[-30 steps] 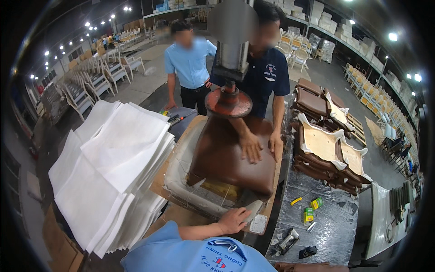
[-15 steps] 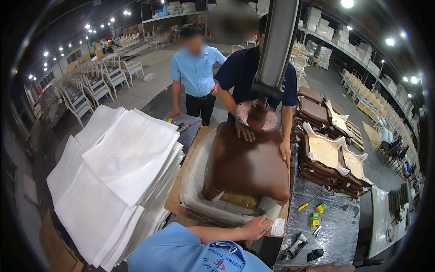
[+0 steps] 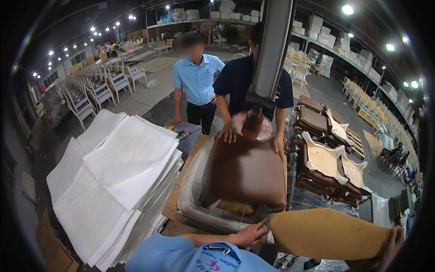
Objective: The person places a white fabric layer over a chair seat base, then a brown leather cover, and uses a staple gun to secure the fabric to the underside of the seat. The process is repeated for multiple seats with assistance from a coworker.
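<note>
My right hand grips the far right end of a thin tan board, curved along its edges, above the table's right side. My left hand has its fingers curled at the near edge of a plastic-wrapped padded frame, close to the board's left corner; what they hold is hidden. A brown leather-look seat cushion lies over that frame, a yellowish layer visible under its near side. Across from me, a person in a dark shirt has both hands on the cushion's far side.
A press column with a round plate hangs over the cushion's far edge. White sheets are piled at left. Brown cushions are stacked at right. Another person in light blue stands behind tools on a grey surface.
The tan board has come into view at lower right in my right hand, covering the small items on the table. My left hand stays near the frame's edge. The co-worker's hands have shifted on the cushion.
</note>
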A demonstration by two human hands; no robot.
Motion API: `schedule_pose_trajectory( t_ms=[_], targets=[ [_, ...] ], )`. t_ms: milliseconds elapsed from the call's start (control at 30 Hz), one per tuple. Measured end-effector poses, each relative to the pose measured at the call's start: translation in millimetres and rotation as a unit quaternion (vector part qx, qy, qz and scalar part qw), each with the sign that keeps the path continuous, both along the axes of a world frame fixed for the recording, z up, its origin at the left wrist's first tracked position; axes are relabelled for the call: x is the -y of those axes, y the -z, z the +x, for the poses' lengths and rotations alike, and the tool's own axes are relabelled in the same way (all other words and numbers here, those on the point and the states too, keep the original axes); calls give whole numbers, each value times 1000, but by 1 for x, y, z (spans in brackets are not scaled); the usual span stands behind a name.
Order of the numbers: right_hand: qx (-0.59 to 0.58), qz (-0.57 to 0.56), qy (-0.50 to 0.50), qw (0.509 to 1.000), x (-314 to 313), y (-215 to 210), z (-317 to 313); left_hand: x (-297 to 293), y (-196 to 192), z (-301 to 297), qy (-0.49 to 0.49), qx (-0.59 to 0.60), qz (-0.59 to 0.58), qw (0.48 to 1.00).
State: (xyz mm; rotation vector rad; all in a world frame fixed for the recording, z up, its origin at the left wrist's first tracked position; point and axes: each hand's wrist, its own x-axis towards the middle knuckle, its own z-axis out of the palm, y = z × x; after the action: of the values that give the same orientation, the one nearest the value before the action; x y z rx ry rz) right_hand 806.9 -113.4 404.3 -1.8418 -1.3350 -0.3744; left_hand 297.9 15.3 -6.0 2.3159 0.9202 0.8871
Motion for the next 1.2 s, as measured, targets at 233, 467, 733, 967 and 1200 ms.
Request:
schedule_pose_trajectory(
  t_ms=[233,467,733,967,1200],
  targets=[
    [5,-17,-112,994,-78,6,-29,2,5,-16,-7,-46,-47,998],
    [100,20,-12,995,-38,-13,2,1,1,-5,-13,-18,-45,999],
    [37,56,-23,997,4,-9,-10,1,4,-8,-23,-36,-48,998],
    [64,60,95,992,68,-12,-6,4,3,-9,-24,-31,-30,999],
    [99,51,135,985,119,-20,-29,13,-1,-21,-5,-40,-53,998]
  ],
)
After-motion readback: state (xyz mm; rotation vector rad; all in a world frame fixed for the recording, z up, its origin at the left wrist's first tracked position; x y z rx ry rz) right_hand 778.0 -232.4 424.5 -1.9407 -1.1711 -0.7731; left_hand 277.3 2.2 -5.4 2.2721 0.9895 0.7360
